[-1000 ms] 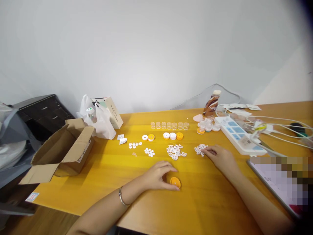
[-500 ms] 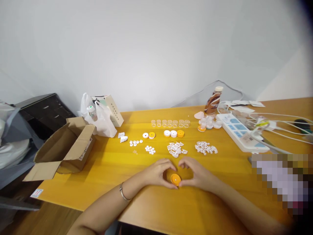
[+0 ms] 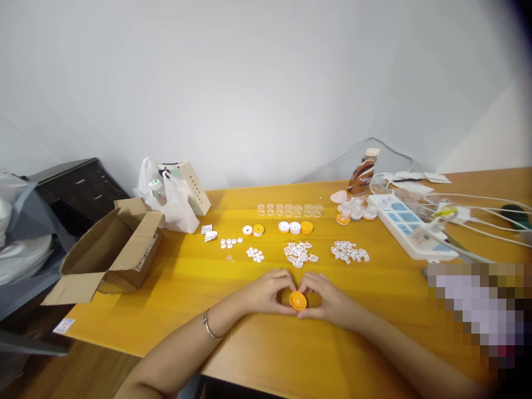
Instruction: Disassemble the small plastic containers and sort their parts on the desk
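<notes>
An orange round plastic cap [image 3: 298, 301], open side up with a small pale spot at its centre, is held near the table's front. My left hand [image 3: 272, 292] grips it from the left, thumb at the near side and fingers at the far side. My right hand [image 3: 324, 296] closes on it from the right in the same manner, the fingertips of both hands meeting around the rim. Beyond my hands lie a pile of white lattice pieces [image 3: 298, 254], a second such pile [image 3: 349, 251] and a cluster of small white discs [image 3: 255, 255].
Behind stand a row of clear cylinders [image 3: 288, 210], white caps [image 3: 295, 228] and another orange cap [image 3: 306, 228]. An open cardboard box [image 3: 120, 260] and a plastic bag [image 3: 178, 208] are left. A power strip [image 3: 411, 227], cables and a brown bottle [image 3: 362, 174] stand right.
My right hand has moved left and its fingers have closed in on the orange cap. The cap has shifted slightly away from me, and the left hand's fingertips have moved a little.
</notes>
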Available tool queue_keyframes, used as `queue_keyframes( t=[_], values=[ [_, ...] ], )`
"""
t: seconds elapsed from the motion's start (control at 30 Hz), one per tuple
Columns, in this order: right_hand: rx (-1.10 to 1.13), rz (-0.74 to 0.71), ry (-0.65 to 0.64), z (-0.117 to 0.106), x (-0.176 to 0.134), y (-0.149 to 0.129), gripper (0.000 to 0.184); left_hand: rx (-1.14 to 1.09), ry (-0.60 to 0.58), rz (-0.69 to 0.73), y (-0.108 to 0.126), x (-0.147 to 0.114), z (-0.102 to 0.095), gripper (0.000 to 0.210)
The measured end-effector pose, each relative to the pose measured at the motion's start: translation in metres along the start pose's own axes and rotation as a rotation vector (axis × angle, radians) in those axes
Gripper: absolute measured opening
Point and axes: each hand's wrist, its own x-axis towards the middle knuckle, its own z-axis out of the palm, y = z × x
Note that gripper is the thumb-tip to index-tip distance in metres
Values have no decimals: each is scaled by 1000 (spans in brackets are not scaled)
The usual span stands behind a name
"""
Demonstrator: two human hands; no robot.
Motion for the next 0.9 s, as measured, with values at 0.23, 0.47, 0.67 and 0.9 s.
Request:
queue_keyframes(
  t=[0.23, 0.47, 0.67, 0.9],
  values=[
    [34, -28, 41, -2, -1, -5, 20, -22, 14, -56, 0, 1, 3, 34],
    [120, 40, 303, -11, 6, 6, 21, -104, 5, -73, -1, 1, 1, 32],
    [-248, 286, 611, -72, 30, 65, 32, -115, 16, -65, -1, 0, 1, 35],
    [-481, 367, 369, -93, 60, 110, 27, -128, 9, -58, -2, 0, 2, 35]
  ],
)
